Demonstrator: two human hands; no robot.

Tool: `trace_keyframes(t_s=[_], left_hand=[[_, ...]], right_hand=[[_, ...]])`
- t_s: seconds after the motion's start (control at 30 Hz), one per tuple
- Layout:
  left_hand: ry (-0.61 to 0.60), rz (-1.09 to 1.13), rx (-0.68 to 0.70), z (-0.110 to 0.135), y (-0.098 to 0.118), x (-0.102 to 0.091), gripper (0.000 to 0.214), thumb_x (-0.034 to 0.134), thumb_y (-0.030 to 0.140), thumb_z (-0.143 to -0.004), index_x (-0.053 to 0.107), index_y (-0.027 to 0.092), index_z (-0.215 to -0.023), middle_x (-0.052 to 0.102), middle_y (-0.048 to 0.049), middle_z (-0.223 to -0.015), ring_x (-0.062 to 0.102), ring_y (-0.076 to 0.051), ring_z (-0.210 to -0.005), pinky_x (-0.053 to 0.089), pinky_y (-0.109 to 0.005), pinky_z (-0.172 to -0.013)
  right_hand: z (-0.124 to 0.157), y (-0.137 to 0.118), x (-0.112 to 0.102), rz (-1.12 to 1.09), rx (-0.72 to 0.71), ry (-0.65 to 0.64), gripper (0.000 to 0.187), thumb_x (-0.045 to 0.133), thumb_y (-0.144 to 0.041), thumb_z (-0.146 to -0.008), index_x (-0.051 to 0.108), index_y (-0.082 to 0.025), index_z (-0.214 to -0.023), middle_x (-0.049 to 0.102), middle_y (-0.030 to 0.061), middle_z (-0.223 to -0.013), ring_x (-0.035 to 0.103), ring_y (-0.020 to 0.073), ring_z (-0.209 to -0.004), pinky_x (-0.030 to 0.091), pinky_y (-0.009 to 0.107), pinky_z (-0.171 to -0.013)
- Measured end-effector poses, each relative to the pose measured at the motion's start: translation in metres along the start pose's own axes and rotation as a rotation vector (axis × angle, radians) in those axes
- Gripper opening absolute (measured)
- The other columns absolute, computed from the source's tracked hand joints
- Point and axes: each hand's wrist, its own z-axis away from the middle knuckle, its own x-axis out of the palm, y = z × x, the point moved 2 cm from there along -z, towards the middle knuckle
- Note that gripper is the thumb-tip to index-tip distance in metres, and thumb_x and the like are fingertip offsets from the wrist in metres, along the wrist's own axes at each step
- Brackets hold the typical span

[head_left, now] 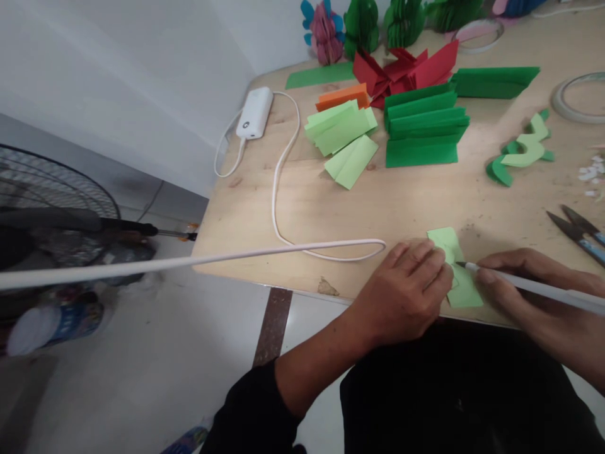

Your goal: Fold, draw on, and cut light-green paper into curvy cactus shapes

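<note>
A light green paper piece (466,295) lies at the table's front edge, with what looks like a smaller light green piece on top of it. My left hand (409,287) presses down on its left side, fingers close together and bent, covering part of it. My right hand (534,284) is closed around a white pen (534,285). The pen's dark tip touches the paper just right of my left fingertips. Scissors (579,233) lie beyond my right hand, cut off by the frame's edge.
Folded light green strips (343,129), dark green strips (423,126), an orange strip (343,96) and red folded papers (406,72) sit farther back. Wavy green cutouts (522,148) and a tape roll (579,98) are at right. A white cable (278,183) from a white device (255,113) loops near my left hand.
</note>
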Motion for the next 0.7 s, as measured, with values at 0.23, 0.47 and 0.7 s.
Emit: trace_keyframes(t_s=[0.23, 0.47, 0.7], left_hand=[[0.061, -0.004, -0.004, 0.0, 0.0, 0.0, 0.036, 0.043, 0.024, -0.1, 0.063, 0.005, -0.125, 0.061, -0.0165, -0.135, 0.052, -0.03, -0.133, 0.038, -0.046, -0.114], [0.052, 0.008, -0.012, -0.001, 0.0, -0.002, 0.035, 0.042, 0.024, -0.101, 0.063, 0.007, -0.123, 0.062, -0.0161, -0.135, 0.052, -0.029, -0.133, 0.037, -0.045, -0.114], [0.047, 0.004, -0.006, -0.001, 0.0, -0.001, 0.037, 0.042, 0.026, -0.101, 0.063, 0.006, -0.124, 0.061, -0.0163, -0.136, 0.051, -0.03, -0.134, 0.036, -0.046, -0.115]], right_hand=[[-0.001, -0.001, 0.003, -0.029, 0.003, -0.017, 0.04, 0.06, -0.066, -0.079, 0.071, -0.028, -0.076, 0.075, 0.002, -0.068, 0.07, 0.0219, -0.058, 0.051, 0.03, -0.048], [-0.009, -0.004, -0.008, -0.039, 0.04, 0.005, 0.04, 0.061, -0.067, -0.077, 0.07, -0.029, -0.072, 0.073, 0.0007, -0.066, 0.063, 0.0192, -0.052, 0.049, 0.032, -0.051], [-0.007, -0.002, -0.004, -0.051, 0.055, -0.036, 0.044, 0.061, -0.071, -0.075, 0.071, -0.028, -0.07, 0.074, 0.002, -0.067, 0.067, 0.0207, -0.055, 0.05, 0.031, -0.049]])
